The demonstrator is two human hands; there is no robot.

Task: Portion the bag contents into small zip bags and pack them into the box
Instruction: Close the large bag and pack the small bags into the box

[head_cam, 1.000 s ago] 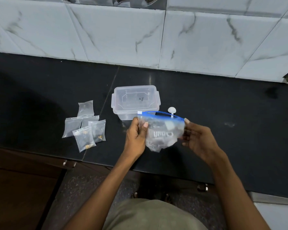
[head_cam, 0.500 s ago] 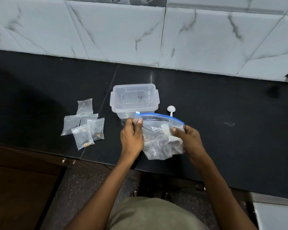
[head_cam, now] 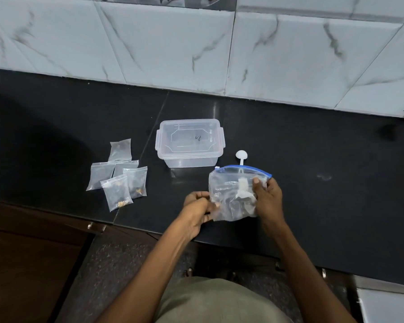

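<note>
A person stands at a black tabletop (head_cam: pixel 313 206) backed by a wall of white marble-look tiles (head_cam: pixel 173 47), and holds a clear zip bag (head_cam: pixel 231 194) with a blue seal strip along its top, just above the near part of the tabletop. The right hand (head_cam: pixel 267 199) grips the bag's right side, its thumb laid across the front of the plastic and its fingers curled round behind. The left hand (head_cam: pixel 197 212) is at the bag's lower left corner with its fingers curled, the fingertips touching the plastic there; it looks like a pinch on the corner, though the exact hold is hard to make out. Inside the bag sit pale and dark lumps, crumpled together and not clear enough to name. Just beyond the bag, a white plastic scoop (head_cam: pixel 241 156) lies on the tabletop, its handle partly hidden behind the blue strip. To the far left of the scoop stands a clear plastic box (head_cam: pixel 190 143) with its lid on and clip tabs at both ends. Well to the left of the box lies a cluster of small zip bags (head_cam: pixel 119 174), overlapping one another flat on the tabletop; the two nearest hold a few small brownish pieces. Below the tabletop's near edge a dark wooden cabinet front (head_cam: pixel 33 264) shows at the lower left.
</note>
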